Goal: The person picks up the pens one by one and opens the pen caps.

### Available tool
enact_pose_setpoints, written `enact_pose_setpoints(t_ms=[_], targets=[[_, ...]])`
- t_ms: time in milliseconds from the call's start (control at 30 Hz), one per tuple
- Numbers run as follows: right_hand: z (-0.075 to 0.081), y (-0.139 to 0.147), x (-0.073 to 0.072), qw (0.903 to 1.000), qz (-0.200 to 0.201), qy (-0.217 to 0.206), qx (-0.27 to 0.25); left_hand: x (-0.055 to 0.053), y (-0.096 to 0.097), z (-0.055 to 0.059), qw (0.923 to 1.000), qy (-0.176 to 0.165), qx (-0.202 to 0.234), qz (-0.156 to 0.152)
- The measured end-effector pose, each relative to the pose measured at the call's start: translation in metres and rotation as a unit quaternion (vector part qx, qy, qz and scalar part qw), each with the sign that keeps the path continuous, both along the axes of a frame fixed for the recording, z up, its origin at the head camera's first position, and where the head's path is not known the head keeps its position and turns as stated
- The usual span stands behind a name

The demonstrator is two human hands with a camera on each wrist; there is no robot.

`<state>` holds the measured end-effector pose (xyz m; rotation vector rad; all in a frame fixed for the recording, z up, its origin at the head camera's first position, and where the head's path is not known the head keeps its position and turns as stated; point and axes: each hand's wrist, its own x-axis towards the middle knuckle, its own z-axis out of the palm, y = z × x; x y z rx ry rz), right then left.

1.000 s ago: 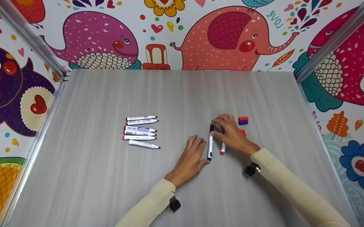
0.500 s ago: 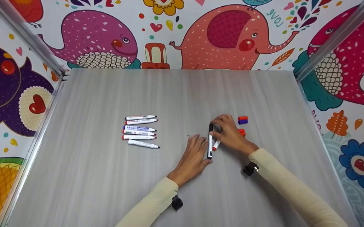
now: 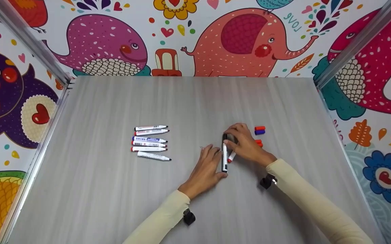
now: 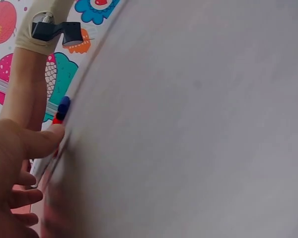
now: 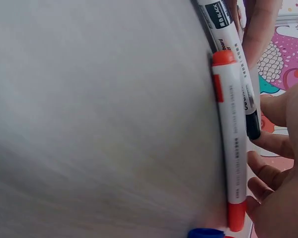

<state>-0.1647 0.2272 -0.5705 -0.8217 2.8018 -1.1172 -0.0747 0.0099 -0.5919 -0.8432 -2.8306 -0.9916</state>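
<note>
A white whiteboard marker with black ends point(image 3: 225, 156) lies between my hands, its label reading BLACK in the right wrist view. My right hand point(image 3: 244, 144) pinches its upper black end between thumb and index finger. At its lower end rests the thumb of my left hand point(image 3: 204, 169); that hand's fingers stretch loosely along the marker's left side. In the left wrist view, these fingers are spread. A white marker with red ends point(image 5: 233, 134) lies right beside the black one, partly hidden under my right hand in the head view.
Several uncapped white markers point(image 3: 149, 149) lie in a column at left, tips toward the right. Beyond my right hand are a red cap point(image 3: 260, 128), a blue cap point(image 3: 260, 132) and red cap-like pieces point(image 3: 259, 143). Patterned walls border the grey table point(image 3: 114, 196).
The lower end of the red-ended marker has swung left, close to the black marker. My hands have shifted only slightly, and the black marker stays between them.
</note>
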Motion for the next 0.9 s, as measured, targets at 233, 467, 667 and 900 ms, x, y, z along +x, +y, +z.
enact_pose_setpoints(t_ms=[233, 467, 667, 900], targets=[[0.019, -0.003, 0.008, 0.999, -0.001, -0.012, -0.044, 0.0, -0.01, 0.018, 0.9977, -0.058, 0.033, -0.007], [0.037, -0.006, 0.018, 0.9965, 0.008, -0.055, -0.063, -0.001, -0.022, 0.027, 0.9856, -0.138, 0.089, -0.043], [0.043, -0.01, 0.022, 0.9916, 0.03, -0.089, -0.089, 0.0, -0.026, 0.03, 0.9668, -0.197, 0.148, -0.068], [0.046, -0.013, 0.026, 0.9823, 0.018, -0.142, -0.12, 0.005, -0.028, 0.038, 0.9466, -0.254, 0.171, -0.101]])
